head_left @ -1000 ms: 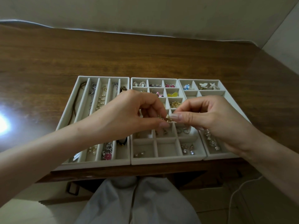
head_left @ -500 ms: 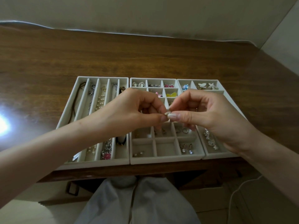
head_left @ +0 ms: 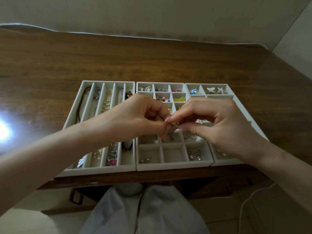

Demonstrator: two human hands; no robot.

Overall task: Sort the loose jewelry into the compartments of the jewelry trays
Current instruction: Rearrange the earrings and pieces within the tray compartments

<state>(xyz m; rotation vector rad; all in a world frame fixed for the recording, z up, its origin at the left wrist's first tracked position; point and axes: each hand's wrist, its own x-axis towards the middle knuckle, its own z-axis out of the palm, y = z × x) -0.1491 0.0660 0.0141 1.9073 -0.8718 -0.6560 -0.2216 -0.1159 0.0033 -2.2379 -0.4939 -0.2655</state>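
Three white jewelry trays stand side by side at the table's near edge: a left tray [head_left: 108, 170] with long slots of necklaces, a middle grid tray [head_left: 173, 165] with earrings in many cells, and a right tray [head_left: 243, 102]. Above the middle tray, my left hand [head_left: 135, 119] and my right hand [head_left: 214, 120] meet fingertip to fingertip. Both pinch a small gold-coloured piece of jewelry [head_left: 174, 126] between thumb and forefinger. Fingers hide most of the piece.
The brown wooden table [head_left: 152, 59] stretches behind the trays to a pale wall. A bright light reflection [head_left: 3, 130] glares at the left. My lap in light trousers [head_left: 143, 211] is below the table edge. A white cable [head_left: 249, 198] hangs at lower right.
Both hands stayed joined over the middle tray, with small shifts of the fingers on the tiny piece. The trays have not moved.
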